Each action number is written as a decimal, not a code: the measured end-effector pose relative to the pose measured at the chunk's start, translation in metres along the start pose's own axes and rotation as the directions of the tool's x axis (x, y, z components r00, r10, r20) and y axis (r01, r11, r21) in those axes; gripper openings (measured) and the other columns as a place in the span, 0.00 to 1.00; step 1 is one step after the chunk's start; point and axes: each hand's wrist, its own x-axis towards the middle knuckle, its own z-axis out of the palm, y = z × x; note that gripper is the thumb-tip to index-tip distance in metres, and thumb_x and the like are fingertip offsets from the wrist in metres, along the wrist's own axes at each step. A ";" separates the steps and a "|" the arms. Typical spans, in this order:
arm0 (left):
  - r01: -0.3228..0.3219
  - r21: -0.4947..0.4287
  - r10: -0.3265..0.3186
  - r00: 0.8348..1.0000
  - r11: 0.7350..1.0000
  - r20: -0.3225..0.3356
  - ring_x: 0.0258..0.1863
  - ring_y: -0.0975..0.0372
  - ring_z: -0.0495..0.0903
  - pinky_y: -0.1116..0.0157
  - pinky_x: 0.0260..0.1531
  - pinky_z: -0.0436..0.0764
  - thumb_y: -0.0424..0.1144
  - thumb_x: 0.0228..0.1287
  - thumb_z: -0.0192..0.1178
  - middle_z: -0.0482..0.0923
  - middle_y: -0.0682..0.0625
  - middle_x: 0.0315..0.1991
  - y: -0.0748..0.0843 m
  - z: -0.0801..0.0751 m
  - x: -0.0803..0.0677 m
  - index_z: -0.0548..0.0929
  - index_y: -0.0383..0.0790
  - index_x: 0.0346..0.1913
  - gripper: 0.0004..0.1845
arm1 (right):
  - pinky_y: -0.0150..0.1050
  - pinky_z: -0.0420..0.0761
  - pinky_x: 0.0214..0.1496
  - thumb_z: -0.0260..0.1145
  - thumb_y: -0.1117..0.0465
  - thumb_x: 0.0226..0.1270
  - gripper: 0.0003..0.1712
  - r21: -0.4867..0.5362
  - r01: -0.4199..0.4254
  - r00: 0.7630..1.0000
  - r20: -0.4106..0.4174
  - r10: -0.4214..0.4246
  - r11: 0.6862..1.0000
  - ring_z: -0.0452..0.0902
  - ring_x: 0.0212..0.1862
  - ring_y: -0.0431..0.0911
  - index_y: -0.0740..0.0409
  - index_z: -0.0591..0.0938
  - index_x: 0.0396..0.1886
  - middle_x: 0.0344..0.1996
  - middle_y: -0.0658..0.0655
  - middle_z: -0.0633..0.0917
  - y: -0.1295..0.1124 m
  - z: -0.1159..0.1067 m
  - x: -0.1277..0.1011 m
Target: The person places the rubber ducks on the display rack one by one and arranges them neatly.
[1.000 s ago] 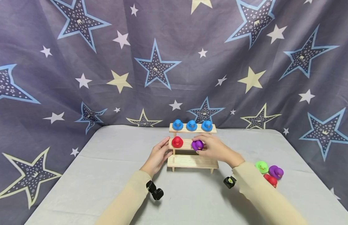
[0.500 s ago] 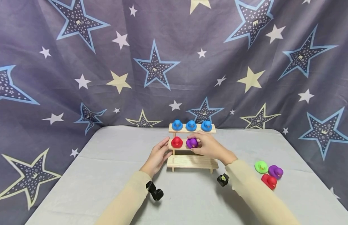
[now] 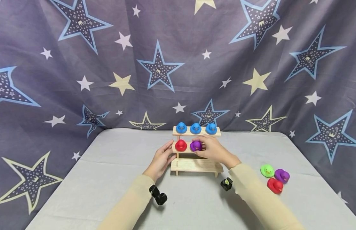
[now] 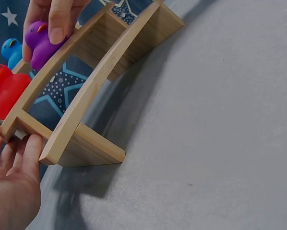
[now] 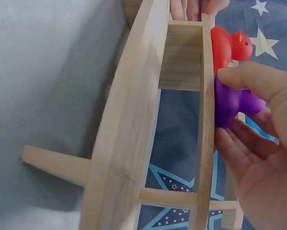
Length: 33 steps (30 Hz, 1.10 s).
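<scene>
Wooden rack (image 3: 196,165) stands on grey table (image 3: 108,179). Your left hand (image 3: 160,159) rests on rack's left end, fingers straight. Your right hand (image 3: 213,149) pinches purple duck (image 3: 195,146) on middle shelf, just beside red duck (image 3: 181,145).

A star-printed purple cloth (image 3: 80,64) hangs behind a grey-covered table (image 3: 103,179).

Readable text: none in any view.
Backdrop cloth (image 3: 80,80): printed stars only, some with a small crown mark, no letters.
Wooden shelf (image 3: 195,165): bare wood, no label.
Ducks: no markings.
</scene>
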 end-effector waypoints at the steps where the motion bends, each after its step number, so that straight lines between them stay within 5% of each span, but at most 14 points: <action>1: 0.002 -0.001 -0.002 1.000 1.000 0.000 0.73 0.49 0.61 0.57 0.68 0.71 0.28 0.77 0.43 0.55 0.38 0.77 0.000 0.000 0.000 0.58 0.36 0.78 0.29 | 0.48 0.87 0.53 0.74 0.67 0.57 0.29 0.010 -0.005 1.000 0.002 0.005 1.000 0.82 0.51 0.55 0.68 0.80 0.60 0.56 0.66 0.81 0.001 0.001 0.000; 33: -0.001 -0.003 0.001 1.000 1.000 -0.011 0.72 0.49 0.63 0.57 0.68 0.72 0.28 0.76 0.44 0.57 0.39 0.76 0.000 0.001 -0.001 0.58 0.36 0.78 0.29 | 0.44 0.87 0.53 0.73 0.70 0.57 0.34 0.107 -0.081 0.997 0.026 0.079 0.991 0.83 0.50 0.56 0.71 0.75 0.65 0.50 0.65 0.84 0.006 -0.003 -0.005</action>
